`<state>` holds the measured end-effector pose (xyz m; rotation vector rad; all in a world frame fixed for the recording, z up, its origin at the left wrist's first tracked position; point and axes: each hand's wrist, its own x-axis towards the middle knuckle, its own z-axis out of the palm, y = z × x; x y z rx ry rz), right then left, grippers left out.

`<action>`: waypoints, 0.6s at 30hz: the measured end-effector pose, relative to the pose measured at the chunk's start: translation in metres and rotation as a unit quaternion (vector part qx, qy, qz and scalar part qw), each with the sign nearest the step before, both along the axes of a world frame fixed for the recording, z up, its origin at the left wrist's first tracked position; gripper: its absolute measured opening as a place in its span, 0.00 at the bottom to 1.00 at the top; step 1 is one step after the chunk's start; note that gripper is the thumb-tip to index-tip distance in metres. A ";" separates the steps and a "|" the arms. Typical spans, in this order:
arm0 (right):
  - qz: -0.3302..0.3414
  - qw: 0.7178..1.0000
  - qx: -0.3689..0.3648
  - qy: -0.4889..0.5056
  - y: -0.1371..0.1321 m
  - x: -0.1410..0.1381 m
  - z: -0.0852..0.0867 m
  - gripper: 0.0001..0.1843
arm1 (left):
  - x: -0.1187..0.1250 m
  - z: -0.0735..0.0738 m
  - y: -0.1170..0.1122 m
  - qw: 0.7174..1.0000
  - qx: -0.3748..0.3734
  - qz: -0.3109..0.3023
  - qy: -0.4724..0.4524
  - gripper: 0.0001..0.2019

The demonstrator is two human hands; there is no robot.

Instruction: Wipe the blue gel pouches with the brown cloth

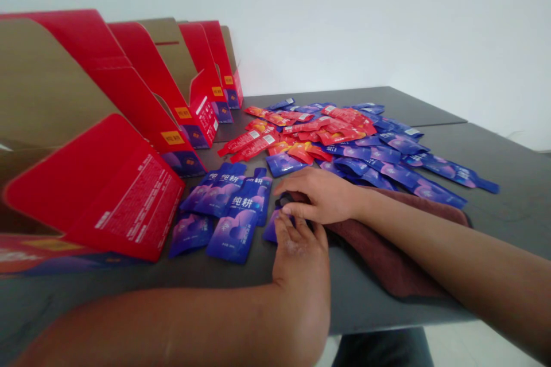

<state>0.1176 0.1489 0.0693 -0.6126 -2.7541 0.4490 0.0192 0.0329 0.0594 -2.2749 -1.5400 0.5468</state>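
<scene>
A blue and purple sachet point(271, 231) lies on the table under my two hands, mostly covered by them. My left hand point(301, 246) comes from below with its fingers bent down onto the sachet. My right hand point(321, 192) reaches in from the right, thumb and fingers curled about the sachet's far end. A small dark piece point(283, 200) shows between its thumb and forefinger; I cannot tell what it is. Just left of my hands, several blue sachets point(236, 229) lie overlapping. A brown cloth point(400, 264) with a dark edge lies beneath my right wrist and forearm.
Several opened red boxes point(142, 206) stand in a row at the left, flaps raised. Beyond my hands spreads a loose heap of red sachets point(344, 120) and blue sachets point(400, 175). The grey table point(361, 309) meets a pale wall point(301, 23) behind.
</scene>
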 end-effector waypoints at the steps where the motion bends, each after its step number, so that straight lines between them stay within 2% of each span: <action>1: 0.002 1.000 0.001 0.002 0.000 0.000 -0.001 0.18 | 0.000 0.000 0.000 1.000 -0.001 -0.001 0.000 0.24; 6: 0.005 1.000 0.003 0.009 0.000 0.000 0.000 0.17 | -0.001 -0.001 -0.001 1.000 0.006 -0.001 -0.005 0.24; 18: -0.051 0.999 0.008 -0.007 0.001 0.000 0.001 0.18 | -0.001 -0.001 0.000 0.999 0.010 0.000 -0.045 0.25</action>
